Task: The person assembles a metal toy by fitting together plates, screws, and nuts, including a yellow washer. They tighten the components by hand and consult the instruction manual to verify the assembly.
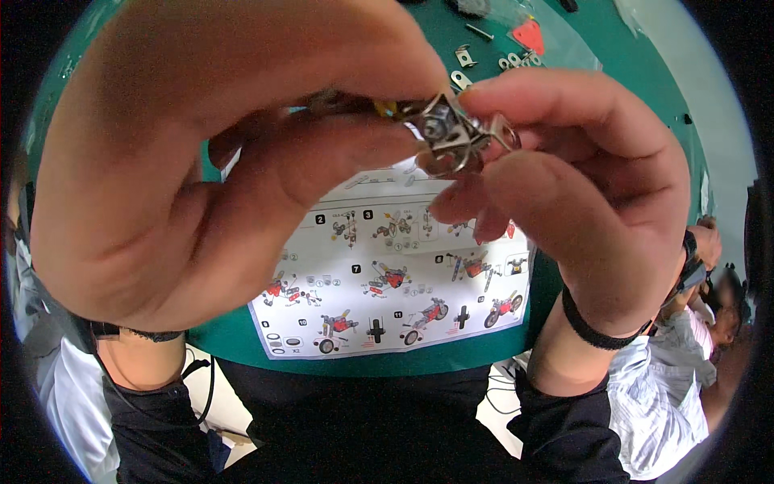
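Close in front of me, both hands meet on a small assembly of shiny metal brackets (447,135) with a screw head showing in its middle. My left hand (137,177) pinches its left side between thumb and curled fingers; a bit of yellow shows by these fingertips. From the other side, my right hand (613,169) grips the assembly's right end between thumb and forefinger. Its other fingers curl underneath. The fingertips hide part of the assembly. Beneath the hands lies a printed instruction sheet (387,278) with step drawings of a model motorcycle.
Beyond my hands on the green table (645,89) lie a bolt (480,32), a small metal bracket (464,56), a holed metal strip (460,80), several washers or nuts (520,61) and a red triangular piece (528,36). Another person (665,395) is at the right.
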{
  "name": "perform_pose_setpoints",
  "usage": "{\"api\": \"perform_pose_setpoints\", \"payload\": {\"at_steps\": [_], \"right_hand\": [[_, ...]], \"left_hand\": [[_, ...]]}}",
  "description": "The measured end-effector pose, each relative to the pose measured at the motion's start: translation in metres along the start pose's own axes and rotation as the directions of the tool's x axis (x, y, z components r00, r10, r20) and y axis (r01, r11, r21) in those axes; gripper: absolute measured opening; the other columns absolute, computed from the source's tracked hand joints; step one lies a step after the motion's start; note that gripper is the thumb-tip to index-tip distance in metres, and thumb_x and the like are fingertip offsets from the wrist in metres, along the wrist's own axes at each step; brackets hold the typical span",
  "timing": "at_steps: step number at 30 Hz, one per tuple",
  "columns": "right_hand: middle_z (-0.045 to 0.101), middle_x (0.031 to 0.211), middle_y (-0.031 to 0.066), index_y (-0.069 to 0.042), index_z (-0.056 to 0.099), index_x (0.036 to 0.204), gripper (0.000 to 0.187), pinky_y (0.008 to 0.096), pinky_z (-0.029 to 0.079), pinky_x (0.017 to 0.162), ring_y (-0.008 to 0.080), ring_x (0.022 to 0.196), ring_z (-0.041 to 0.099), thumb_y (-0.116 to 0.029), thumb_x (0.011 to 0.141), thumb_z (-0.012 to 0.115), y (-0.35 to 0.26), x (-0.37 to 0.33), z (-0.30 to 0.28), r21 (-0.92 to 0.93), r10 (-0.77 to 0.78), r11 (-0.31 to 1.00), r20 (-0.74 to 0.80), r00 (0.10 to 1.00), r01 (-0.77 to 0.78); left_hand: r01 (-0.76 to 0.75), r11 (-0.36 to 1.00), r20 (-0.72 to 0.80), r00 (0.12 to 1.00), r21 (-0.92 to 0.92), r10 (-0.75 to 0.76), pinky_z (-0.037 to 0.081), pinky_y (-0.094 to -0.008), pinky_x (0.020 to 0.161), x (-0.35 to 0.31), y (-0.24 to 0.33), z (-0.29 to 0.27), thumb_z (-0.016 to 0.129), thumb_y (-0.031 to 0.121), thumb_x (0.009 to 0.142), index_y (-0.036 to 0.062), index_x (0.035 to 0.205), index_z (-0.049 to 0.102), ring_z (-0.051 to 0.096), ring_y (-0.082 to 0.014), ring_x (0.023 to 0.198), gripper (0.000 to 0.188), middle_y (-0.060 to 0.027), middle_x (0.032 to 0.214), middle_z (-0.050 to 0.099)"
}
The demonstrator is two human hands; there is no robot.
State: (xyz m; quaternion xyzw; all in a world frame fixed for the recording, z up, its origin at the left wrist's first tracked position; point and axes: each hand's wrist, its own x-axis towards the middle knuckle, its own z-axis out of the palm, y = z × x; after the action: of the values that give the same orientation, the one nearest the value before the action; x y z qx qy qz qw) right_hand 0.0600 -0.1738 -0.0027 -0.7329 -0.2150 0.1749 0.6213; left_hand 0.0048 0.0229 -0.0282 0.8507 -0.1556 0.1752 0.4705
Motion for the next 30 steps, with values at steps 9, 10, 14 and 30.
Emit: {"api": "perform_pose_setpoints", "payload": {"at_steps": [9,10,14,30], "right_hand": [[0.064,0.082,0.0208,0.006,0.055,0.103,0.024,0.0246,0.053,0.049,0.0234,0.066,0.067,-0.013,0.088,0.053,0.004,0.009,-0.002,0.155,-0.071,0.987,0.174,0.982,0.044],[0.064,0.082,0.0208,0.006,0.055,0.103,0.024,0.0246,0.053,0.049,0.0234,0.066,0.067,-0.013,0.088,0.053,0.006,0.01,-0.005,0.155,-0.071,0.987,0.173,0.982,0.045],[0.064,0.083,0.0201,0.006,0.055,0.104,0.024,0.0239,0.053,0.051,0.0237,0.069,0.067,-0.011,0.087,0.055,0.013,0.011,-0.013,0.139,-0.02,0.99,0.187,0.982,-0.006],[0.065,0.088,0.0159,0.004,0.055,0.103,0.025,0.0246,0.054,0.057,0.0207,0.077,0.067,-0.001,0.08,0.062,0.03,0.005,-0.005,0.268,-0.119,0.956,-0.001,0.993,0.115]], "left_hand": [[-0.182,0.981,-0.01,0.983,-0.065,0.181,0.051,-0.0416,0.077,0.002,-0.012,0.0,0.059,-0.008,0.076,-0.0046,0.1,0.053,0.063,-0.0332,0.084,0.025,-0.0252,0.09,0.062],[-0.185,0.981,-0.008,0.983,-0.053,0.185,0.051,-0.042,0.077,0.002,-0.012,0.0,0.059,-0.008,0.076,-0.0046,0.101,0.053,0.063,-0.0336,0.084,0.026,-0.0254,0.09,0.062],[-0.217,0.976,0.063,0.974,-0.01,0.217,0.052,-0.041,0.075,0.009,-0.009,-0.002,0.059,-0.006,0.076,-0.0052,0.101,0.053,0.063,-0.0331,0.084,0.025,-0.0246,0.089,0.063],[-0.093,0.996,0.024,0.995,-0.015,0.093,0.045,-0.0349,0.078,0.004,-0.002,0.004,0.056,0.006,0.081,-0.006,0.103,0.049,0.059,-0.0267,0.085,0.027,-0.0212,0.093,0.062]]}}
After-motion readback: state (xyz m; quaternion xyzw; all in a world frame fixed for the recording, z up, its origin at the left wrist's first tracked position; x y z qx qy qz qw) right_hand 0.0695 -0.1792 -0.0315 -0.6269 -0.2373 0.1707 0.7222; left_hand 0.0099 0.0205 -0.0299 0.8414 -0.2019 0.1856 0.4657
